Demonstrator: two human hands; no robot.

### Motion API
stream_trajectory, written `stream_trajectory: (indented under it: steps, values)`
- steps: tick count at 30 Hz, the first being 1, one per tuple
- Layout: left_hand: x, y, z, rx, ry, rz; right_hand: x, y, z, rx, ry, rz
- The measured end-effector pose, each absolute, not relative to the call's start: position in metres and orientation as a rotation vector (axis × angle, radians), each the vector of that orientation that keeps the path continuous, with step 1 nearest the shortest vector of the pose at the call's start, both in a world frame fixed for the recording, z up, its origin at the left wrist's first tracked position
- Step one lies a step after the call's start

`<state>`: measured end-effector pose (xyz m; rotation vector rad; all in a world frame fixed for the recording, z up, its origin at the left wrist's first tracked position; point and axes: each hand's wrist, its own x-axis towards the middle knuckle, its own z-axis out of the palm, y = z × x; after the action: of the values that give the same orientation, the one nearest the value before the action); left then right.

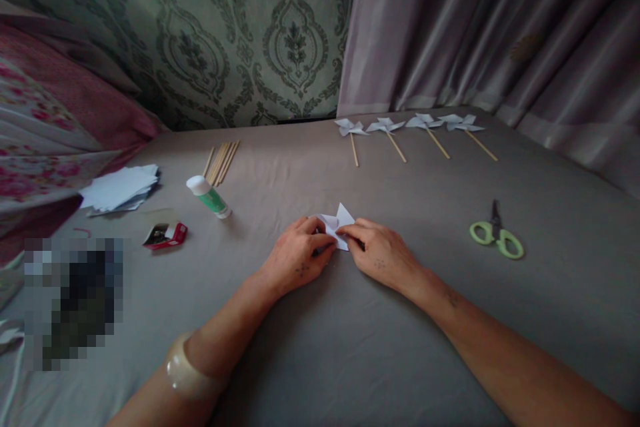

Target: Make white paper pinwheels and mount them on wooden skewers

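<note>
A small white paper pinwheel (344, 215) with folded, pointed blades lies on the sheet in front of me, between both hands. My left hand (304, 247) pinches its left side, thumb and fingers close together. From the other side, the thumb and fingers of my right hand (377, 250) press on the paper near its centre. My fingers cover part of it, so I cannot tell how all its folds lie. A glue stick (212, 197) with a white cap and green label stands to the left of my hands. Green-handled scissors (497, 233) lie off to the right.
Several finished pinwheels on sticks (425, 122) lie in a row at the back right. Loose wooden sticks (223, 161) are at the back left, near a stack of white paper (121, 187). A small red box (166, 235) sits open at left. A blurred dark patch (85, 307) is nearer me.
</note>
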<state>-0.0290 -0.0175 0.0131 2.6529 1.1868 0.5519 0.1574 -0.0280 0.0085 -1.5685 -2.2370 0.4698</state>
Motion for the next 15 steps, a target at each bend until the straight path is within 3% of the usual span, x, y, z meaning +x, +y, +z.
stream_trajectory:
  steps: [15]
  values:
    - [-0.030, -0.014, 0.010, 2.388, 1.392, 0.828, 0.165, -0.014, 0.033, -1.431, -2.686, 0.287]
